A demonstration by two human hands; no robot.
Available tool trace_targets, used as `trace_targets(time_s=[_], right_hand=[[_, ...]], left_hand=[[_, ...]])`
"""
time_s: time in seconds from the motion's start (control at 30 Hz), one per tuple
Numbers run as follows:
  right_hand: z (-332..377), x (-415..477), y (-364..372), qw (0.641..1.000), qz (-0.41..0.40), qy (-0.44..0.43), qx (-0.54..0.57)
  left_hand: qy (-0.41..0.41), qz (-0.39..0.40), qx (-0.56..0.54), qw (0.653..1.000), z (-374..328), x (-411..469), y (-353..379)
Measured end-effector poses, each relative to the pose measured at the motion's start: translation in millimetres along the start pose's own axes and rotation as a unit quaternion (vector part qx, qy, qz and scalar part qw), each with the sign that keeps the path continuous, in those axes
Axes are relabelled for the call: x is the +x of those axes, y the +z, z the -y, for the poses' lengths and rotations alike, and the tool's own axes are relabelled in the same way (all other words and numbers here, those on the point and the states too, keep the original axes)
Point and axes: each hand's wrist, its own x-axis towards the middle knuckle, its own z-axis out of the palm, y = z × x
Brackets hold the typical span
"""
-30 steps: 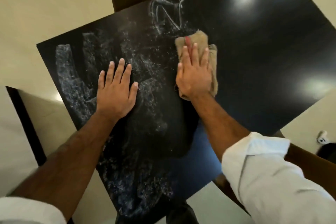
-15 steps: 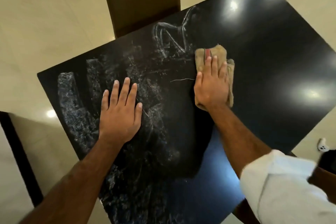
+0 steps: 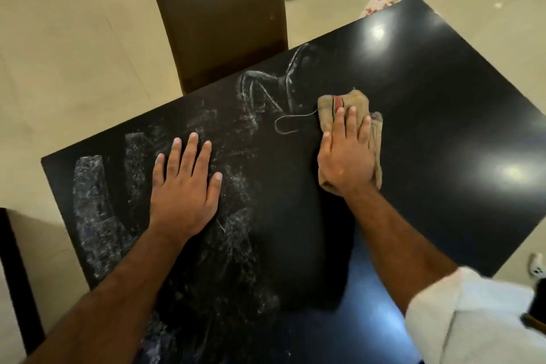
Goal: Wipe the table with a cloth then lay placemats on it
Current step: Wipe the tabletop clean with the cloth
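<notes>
- Black glossy table (image 3: 443, 127) on pale tiled floor; brown chair (image 3: 218, 18) now shows its whole back
- right hand (image 3: 345, 162), flat, pressing tan cloth (image 3: 328, 109), has slid farther from the chair-side smears
- left hand (image 3: 186, 186) stays spread flat on whitish residue (image 3: 88, 201), holding nothing
</notes>
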Motion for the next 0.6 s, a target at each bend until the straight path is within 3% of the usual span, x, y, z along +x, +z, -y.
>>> trace_targets(time_s=[0.17,0.3,0.4,0.47,0.6], right_hand=[[68.9,68.2,2.1,0.997,0.018,-0.081,-0.004],[128.2,39.3,17.2,0.986,0.017,-0.168,-0.007],[115.5,3.7,22.6,0.979,0.006,-0.204,0.006],[88.0,-1.7,23.3,0.984,0.003,-0.178,0.000],[32.5,60.1,5.6,0.999,-0.015,-0.046,-0.001]], left_hand=[[-0.002,-0.009,0.013,1.000,0.9,0.5,8.1],[-0.007,0.001,0.018,1.000,-0.3,1.2,7.3],[-0.017,0.005,0.010,1.000,-6.1,11.6,3.4],[-0.012,0.020,0.005,1.000,-12.7,33.7,1.3],[0.005,0.024,-0.004,1.000,-25.2,69.5,5.2]])
